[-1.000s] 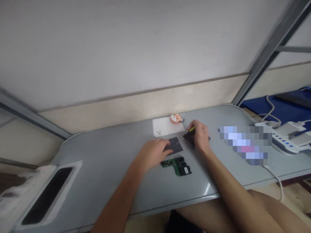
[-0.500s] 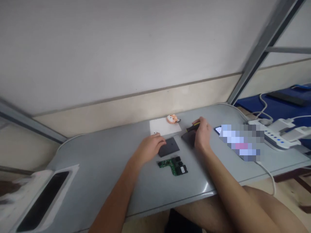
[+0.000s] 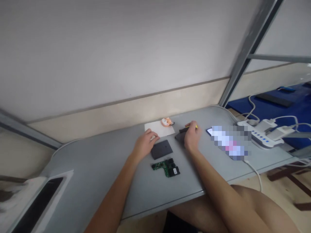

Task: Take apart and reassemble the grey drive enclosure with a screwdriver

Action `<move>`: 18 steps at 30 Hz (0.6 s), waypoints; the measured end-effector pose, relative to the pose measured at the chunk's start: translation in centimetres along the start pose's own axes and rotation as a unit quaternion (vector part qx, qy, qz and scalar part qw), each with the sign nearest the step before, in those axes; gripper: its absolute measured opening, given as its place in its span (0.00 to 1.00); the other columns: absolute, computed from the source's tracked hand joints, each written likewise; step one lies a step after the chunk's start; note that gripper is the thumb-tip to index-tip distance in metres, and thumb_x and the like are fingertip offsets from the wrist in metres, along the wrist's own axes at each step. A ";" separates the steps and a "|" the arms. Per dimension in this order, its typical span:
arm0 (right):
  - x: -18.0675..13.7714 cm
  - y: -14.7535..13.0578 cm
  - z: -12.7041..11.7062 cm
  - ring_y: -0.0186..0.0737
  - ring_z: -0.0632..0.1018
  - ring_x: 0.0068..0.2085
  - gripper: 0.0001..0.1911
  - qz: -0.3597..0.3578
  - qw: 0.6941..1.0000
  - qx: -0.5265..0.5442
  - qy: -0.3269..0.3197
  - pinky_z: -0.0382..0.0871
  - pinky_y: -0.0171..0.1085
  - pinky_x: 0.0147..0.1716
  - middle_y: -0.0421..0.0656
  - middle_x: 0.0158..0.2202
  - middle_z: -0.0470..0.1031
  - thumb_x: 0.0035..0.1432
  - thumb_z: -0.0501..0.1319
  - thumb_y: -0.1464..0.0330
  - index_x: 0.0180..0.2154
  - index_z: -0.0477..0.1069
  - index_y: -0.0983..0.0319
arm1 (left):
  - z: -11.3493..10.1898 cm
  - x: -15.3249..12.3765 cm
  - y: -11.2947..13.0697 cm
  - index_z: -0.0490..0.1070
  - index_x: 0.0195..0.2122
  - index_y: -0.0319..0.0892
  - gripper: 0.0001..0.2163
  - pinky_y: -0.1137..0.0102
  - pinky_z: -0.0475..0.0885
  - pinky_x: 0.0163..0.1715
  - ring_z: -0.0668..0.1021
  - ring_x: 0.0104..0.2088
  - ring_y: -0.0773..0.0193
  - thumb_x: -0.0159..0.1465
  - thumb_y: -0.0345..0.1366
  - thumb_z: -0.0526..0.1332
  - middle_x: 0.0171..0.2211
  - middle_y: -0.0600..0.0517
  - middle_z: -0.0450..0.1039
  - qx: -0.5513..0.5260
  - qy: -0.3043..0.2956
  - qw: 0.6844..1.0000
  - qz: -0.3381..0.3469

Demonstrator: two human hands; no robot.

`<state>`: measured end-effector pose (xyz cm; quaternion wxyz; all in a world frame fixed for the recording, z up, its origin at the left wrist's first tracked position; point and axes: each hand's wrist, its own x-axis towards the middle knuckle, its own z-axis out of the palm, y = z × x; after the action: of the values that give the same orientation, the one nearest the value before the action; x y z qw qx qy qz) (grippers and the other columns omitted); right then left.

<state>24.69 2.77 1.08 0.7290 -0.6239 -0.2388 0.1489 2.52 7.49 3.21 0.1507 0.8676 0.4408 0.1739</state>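
My left hand reaches over the near left corner of a white paper sheet, its fingers curled on something I cannot make out. Just right of it lies a dark flat square plate. A green circuit board with black parts lies nearer to me. My right hand is closed round a yellow and black screwdriver, resting over a dark casing piece.
The grey table runs to a wall. A small orange animal figure sits on the paper. A white power strip with plugs and cables lies at the right, a white device with a dark window at the left edge.
My left hand has left the dark plate and moved up to the paper's corner. My right hand with the screwdriver has drawn back from the plate onto the dark casing piece.
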 end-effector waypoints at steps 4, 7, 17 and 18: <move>0.0 0.1 0.1 0.39 0.67 0.28 0.17 -0.005 1.000 0.005 0.009 0.58 0.38 0.29 0.36 0.22 0.62 0.63 0.50 0.62 0.24 0.68 0.58 | 0.3 2.6 0.6 0.79 0.41 0.44 0.11 0.69 0.68 0.38 0.77 0.36 0.61 0.73 0.41 0.59 0.40 0.50 0.74 0.028 -0.034 0.999 0.019; 0.2 0.1 0.1 0.39 0.68 0.29 0.17 -0.004 1.000 0.011 0.007 0.59 0.38 0.30 0.37 0.22 0.63 0.64 0.51 0.62 0.24 0.68 0.58 | 0.5 4.6 0.8 0.80 0.41 0.43 0.10 0.68 0.68 0.39 0.78 0.38 0.59 0.73 0.40 0.60 0.42 0.48 0.75 0.055 -0.050 0.997 0.023; 0.2 0.4 0.1 0.39 0.68 0.29 0.18 0.002 1.000 0.011 0.006 0.59 0.38 0.32 0.37 0.22 0.64 0.64 0.51 0.62 0.24 0.69 0.59 | 1.1 5.4 0.9 0.81 0.45 0.43 0.10 0.65 0.72 0.43 0.80 0.42 0.54 0.71 0.41 0.62 0.44 0.46 0.78 0.068 -0.078 0.994 0.025; 0.2 0.4 0.1 0.39 0.68 0.29 0.18 0.003 1.000 0.012 0.007 0.59 0.38 0.31 0.37 0.22 0.64 0.64 0.52 0.62 0.24 0.69 0.59 | 1.1 4.6 0.9 0.80 0.48 0.43 0.12 0.64 0.72 0.44 0.81 0.42 0.54 0.73 0.42 0.59 0.45 0.46 0.77 0.062 -0.071 0.995 0.029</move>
<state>24.87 3.04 0.76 0.7375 -0.6172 -0.2300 0.1492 6.13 10.59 3.42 0.1223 0.8979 0.4134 0.0889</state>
